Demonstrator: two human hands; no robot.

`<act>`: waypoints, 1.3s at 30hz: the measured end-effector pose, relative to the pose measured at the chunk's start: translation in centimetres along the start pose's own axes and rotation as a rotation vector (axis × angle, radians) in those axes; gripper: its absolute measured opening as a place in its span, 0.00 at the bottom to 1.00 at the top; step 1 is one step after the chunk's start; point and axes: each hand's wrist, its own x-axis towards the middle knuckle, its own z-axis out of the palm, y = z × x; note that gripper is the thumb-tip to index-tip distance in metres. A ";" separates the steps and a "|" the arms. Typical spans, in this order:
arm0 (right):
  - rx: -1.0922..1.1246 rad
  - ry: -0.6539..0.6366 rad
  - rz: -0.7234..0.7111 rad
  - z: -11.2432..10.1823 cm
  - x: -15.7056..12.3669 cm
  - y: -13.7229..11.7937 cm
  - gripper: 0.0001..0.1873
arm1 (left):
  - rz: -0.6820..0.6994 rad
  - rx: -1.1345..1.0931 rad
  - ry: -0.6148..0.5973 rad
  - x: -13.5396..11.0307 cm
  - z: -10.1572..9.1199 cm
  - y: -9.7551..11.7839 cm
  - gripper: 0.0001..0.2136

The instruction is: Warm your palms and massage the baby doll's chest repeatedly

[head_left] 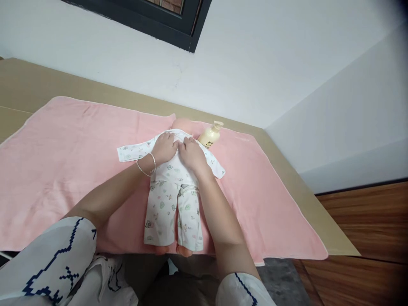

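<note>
A baby doll (174, 199) in white printed top and trousers lies on its back on a pink towel (63, 170), head away from me, feet at the near edge. My left hand (164, 148), with bangles on the wrist, rests on the doll's chest, fingers curled at the shirt's neckline. My right hand (191, 152) lies beside it on the chest, fingers bent and pressing the shirt fabric near the collar. The fingertips of both hands meet at the shirt's front.
A pale yellow pump bottle (209, 135) lies on the towel just right of the doll's head. The towel covers a tan table (321, 212) against a white wall. Wooden floor (376, 238) shows at right; a dark window frame (165, 25) is above.
</note>
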 end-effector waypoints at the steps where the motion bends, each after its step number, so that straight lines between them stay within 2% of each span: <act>1: 0.031 0.016 -0.007 0.3 0.4 0.6 0.21 | -0.012 -0.054 0.014 -0.3 -0.2 0.5 0.21; 4: 0.082 0.067 -0.021 1.0 1.4 2.3 0.20 | -0.014 -0.286 0.001 -0.9 -1.4 2.7 0.16; 6: 0.063 0.085 -0.018 1.3 1.7 2.9 0.20 | -0.068 -0.572 0.023 -0.8 -2.4 3.7 0.13; 8: 0.029 0.089 -0.006 1.5 1.7 2.9 0.20 | -0.252 -1.017 0.101 -0.3 -3.3 3.7 0.13; 10: 0.013 0.086 0.009 1.5 1.6 2.7 0.20 | -0.513 -1.482 0.187 0.3 -4.0 3.0 0.14; 12: 0.015 0.079 0.014 1.5 1.6 2.5 0.21 | -0.743 -1.695 0.259 0.6 -4.4 2.2 0.15; 14: 0.013 0.083 0.013 1.4 1.6 2.4 0.21 | -0.902 -1.703 0.311 0.6 -4.5 1.6 0.14; 16: 0.000 0.087 0.019 1.4 1.5 2.4 0.22 | -0.973 -1.650 0.326 0.6 -4.5 1.3 0.15; 19: -0.013 0.079 0.030 1.2 1.4 2.2 0.23 | -0.978 -1.601 0.265 0.7 -4.4 1.2 0.15; 24: -0.034 0.086 0.034 1.1 1.3 1.9 0.23 | -1.022 -1.662 0.077 0.8 -4.3 0.4 0.19; 26: -0.039 0.088 0.036 1.2 1.3 1.9 0.24 | -1.033 -1.654 0.077 0.9 -4.4 0.1 0.21; 32: -0.034 0.068 0.039 1.1 1.4 2.0 0.25 | -1.020 -1.539 0.215 1.3 -4.7 -0.3 0.19; 39: -0.030 0.059 0.044 0.8 1.3 1.7 0.24 | -1.115 -1.738 0.118 1.5 -5.4 -2.4 0.26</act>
